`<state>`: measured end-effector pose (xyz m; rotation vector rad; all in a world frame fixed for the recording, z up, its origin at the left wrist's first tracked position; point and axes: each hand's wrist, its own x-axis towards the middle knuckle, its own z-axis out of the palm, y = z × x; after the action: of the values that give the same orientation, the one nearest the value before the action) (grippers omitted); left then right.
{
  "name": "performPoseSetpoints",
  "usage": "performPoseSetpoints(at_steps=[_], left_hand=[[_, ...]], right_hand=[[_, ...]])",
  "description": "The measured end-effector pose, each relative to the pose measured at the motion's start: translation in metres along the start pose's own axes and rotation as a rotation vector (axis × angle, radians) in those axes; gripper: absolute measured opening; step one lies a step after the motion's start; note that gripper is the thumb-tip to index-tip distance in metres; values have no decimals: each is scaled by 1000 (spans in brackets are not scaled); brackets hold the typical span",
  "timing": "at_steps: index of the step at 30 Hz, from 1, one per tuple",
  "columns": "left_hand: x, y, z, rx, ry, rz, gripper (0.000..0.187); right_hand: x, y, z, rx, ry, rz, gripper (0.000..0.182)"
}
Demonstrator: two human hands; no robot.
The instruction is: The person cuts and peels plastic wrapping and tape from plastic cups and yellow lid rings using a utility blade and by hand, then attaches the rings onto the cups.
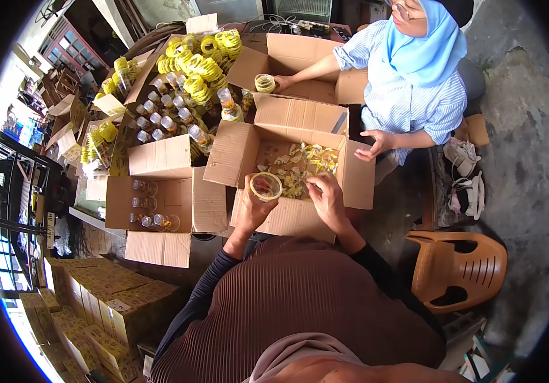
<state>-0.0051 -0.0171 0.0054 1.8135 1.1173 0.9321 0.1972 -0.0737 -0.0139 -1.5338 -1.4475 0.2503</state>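
My left hand (pixel 256 212) is wrapped round a clear cup (pixel 266 186) with a yellowish rim, held upright over the near edge of an open cardboard box (pixel 290 217). Small yellow-and-white pieces (pixel 300 167) lie scattered in that box. Just right of the cup, my right hand (pixel 326 199) is closed in a pinch above the pieces; what its fingertips hold, if anything, is too small to make out.
Across the box a co-worker (pixel 415 89) reaches toward another cup (pixel 265 82) at a second box (pixel 303 51). Left stand clear bottles (pixel 168 122), yellow ring bundles (pixel 201 67) and a box (pixel 159 150) holding several glasses. An orange chair (pixel 466 271) is at right.
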Motion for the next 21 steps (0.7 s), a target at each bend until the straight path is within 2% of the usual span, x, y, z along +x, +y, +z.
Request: performPoseSetpoints(at_steps=[1, 3, 4, 7, 10, 12, 16, 18, 19, 20, 21], left_hand=[[0, 1, 1, 0, -2, 0, 57], [1, 1, 3, 14, 48, 53, 58], [1, 1, 3, 15, 46, 54, 58], [1, 0, 4, 20, 53, 100, 55], [1, -3, 6, 68, 92, 126, 52], [1, -5, 5, 33, 55, 14, 52], [-6, -6, 5, 57, 4, 28, 53], [-12, -22, 16, 32, 86, 210, 53], [-12, -27, 14, 30, 23, 230, 76], [-11, -31, 11, 31, 26, 228, 76], [-8, -30, 7, -1, -72, 121, 74]], right_hand=[[1, -10, -4, -1, 1, 2, 12], [-1, -27, -10, -63, -26, -242, 16], [-3, -32, -11, -64, -25, -241, 16], [-7, -33, -6, -146, -103, -434, 23], [-5, -26, 0, -163, -109, -402, 24], [-6, -23, 4, -177, -99, -405, 24], [-4, -14, 7, -301, -91, -381, 22], [0, -13, 3, -262, -86, -324, 20], [0, -13, 2, -226, -52, -278, 20], [0, -14, 1, -189, -19, -230, 19], [0, -19, -4, -181, -21, -271, 19]])
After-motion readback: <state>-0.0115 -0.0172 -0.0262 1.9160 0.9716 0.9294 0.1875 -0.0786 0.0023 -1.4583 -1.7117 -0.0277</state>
